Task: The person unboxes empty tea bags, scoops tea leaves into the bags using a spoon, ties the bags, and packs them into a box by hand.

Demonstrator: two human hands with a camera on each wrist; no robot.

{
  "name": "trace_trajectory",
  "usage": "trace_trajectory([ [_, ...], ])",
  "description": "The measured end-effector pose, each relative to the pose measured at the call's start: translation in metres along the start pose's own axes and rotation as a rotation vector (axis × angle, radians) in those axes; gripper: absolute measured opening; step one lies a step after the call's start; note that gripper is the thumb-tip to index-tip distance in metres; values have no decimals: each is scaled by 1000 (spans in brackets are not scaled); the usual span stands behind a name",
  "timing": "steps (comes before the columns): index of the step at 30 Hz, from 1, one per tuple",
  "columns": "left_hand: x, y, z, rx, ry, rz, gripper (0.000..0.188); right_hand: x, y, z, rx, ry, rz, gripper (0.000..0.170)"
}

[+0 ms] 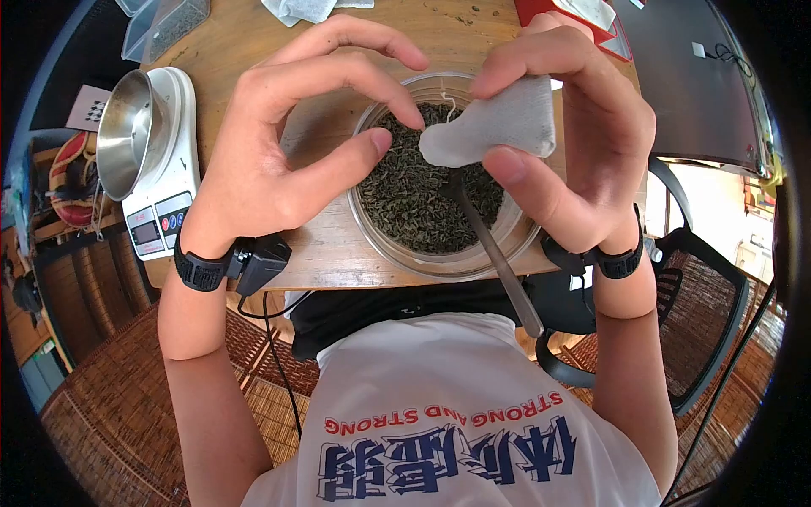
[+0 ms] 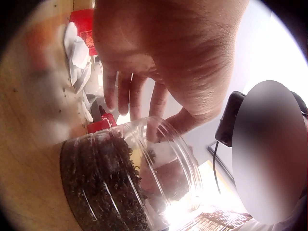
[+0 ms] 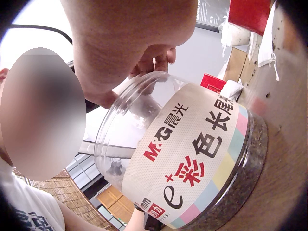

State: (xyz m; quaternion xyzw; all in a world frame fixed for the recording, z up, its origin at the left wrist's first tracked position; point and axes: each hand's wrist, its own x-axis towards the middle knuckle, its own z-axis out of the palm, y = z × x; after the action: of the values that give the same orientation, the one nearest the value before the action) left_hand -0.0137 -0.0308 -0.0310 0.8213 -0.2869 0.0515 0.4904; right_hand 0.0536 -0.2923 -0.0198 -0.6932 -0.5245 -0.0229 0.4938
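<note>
A clear round plastic jar (image 1: 365,221) of dark dried tea leaves (image 1: 405,207) stands on the wooden table. A metal spoon (image 1: 494,249) leans in it, handle toward the body. Above the jar, my right hand (image 1: 604,135) pinches a white tea bag (image 1: 507,122) between thumb and fingers. The bag lies sideways, its narrow end pointing left, with a thin string (image 1: 450,106) beside it. My left hand (image 1: 283,144) is over the jar's left side, fingers curved and apart, thumb and index finger near the bag's narrow end. A printed label (image 3: 187,154) covers the jar's side.
At left stands a white kitchen scale (image 1: 173,203) with a metal bowl (image 1: 127,139). Toward the back are a clear plastic container (image 1: 173,29), white bags (image 1: 304,8) and a red box (image 1: 612,38). A black chair (image 1: 710,321) stands at right.
</note>
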Motion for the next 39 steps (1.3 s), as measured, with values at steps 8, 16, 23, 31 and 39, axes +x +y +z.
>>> trace_trajectory([
  [8,3,0,7,-59,25,-11,56,7,-4,2,-95,-12,-67,39],
  [16,-1,2,14,-152,69,-57,43,-1,6,19,-19,122,-65,44],
  [23,0,-7,6,8,34,69,37,4,10,2,-214,-114,-111,53],
  [31,-2,1,4,-22,7,-47,34,10,-9,7,-127,-38,69,51],
  [39,-2,0,6,-42,40,-34,30,16,-12,4,-160,-130,-7,48],
])
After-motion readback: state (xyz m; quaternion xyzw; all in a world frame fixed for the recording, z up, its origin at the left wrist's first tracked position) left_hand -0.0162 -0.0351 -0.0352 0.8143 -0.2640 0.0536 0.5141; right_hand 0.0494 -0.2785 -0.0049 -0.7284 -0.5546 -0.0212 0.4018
